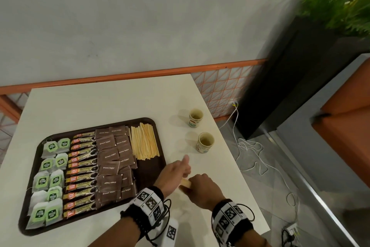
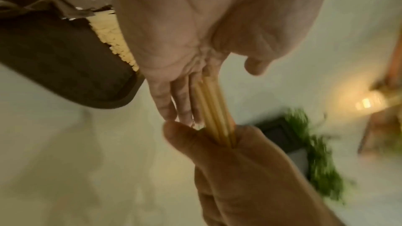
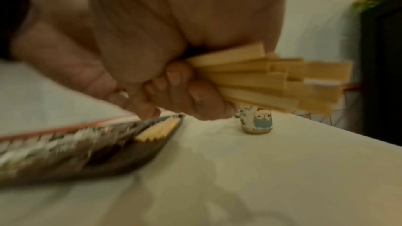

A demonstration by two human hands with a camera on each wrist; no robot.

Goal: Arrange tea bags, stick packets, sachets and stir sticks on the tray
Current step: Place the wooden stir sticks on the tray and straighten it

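Observation:
A brown tray holds green tea bags, a column of stick packets, brown sugar sachets and a row of wooden stir sticks. Just right of the tray's near right corner, my right hand grips a loose bundle of stir sticks. The right wrist view shows that fist with the stick ends fanning out. My left hand lies with straight fingers along the bundle, thumb apart, above the right hand.
Two small paper cups stand on the white table right of the tray; one cup sits just beyond the bundle. The table's right edge is close. A black planter and white cables are on the floor beyond it.

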